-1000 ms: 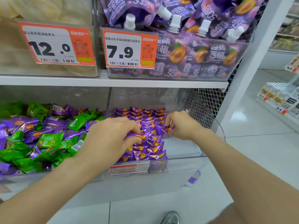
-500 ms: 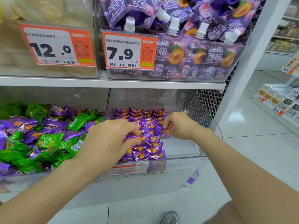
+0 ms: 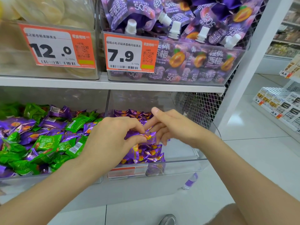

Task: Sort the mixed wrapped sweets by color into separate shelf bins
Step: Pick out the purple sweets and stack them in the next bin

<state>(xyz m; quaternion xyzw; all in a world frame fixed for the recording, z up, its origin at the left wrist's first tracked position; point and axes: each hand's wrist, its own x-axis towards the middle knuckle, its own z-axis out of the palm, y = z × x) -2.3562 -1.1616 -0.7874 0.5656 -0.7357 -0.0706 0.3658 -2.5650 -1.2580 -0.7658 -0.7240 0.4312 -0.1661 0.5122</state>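
Now your left grip (image 3: 112,139) is clamped, thumb and forefinger, on a purple sweet (image 3: 151,137) held above the right bin (image 3: 186,166). Your right grip (image 3: 175,126) is spread, fingers straight, and seems to touch that sweet's end, though blur hides the contact.

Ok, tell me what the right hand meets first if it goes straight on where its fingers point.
The right hand points leftward at the purple sweet pinched by the left hand. That sweet comes first; the fingertips look almost at its wrapper, though depth is unclear.
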